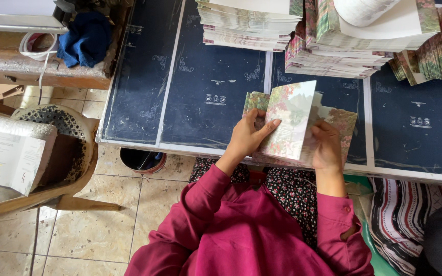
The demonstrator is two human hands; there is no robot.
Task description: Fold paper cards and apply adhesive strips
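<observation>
A folded card (290, 118) printed with a flowery landscape stands half open at the near edge of the dark blue table (205, 76). My left hand (246, 137) grips its left flap, fingers laid across the printed face. My right hand (327, 145) holds the right side from behind, over another flowery sheet (345, 122) lying flat on the table. A further piece of the same print (256, 101) pokes out just left of the card. My magenta sleeves fill the lower frame.
Tall stacks of printed cards (251, 23) and fanned bundles (436, 51) line the table's far side. A plastic chair (72, 128) with wrapped packs (6, 153) stands at left, a wooden bench with a blue cloth (85, 38) behind it. A bucket (141, 159) sits under the table.
</observation>
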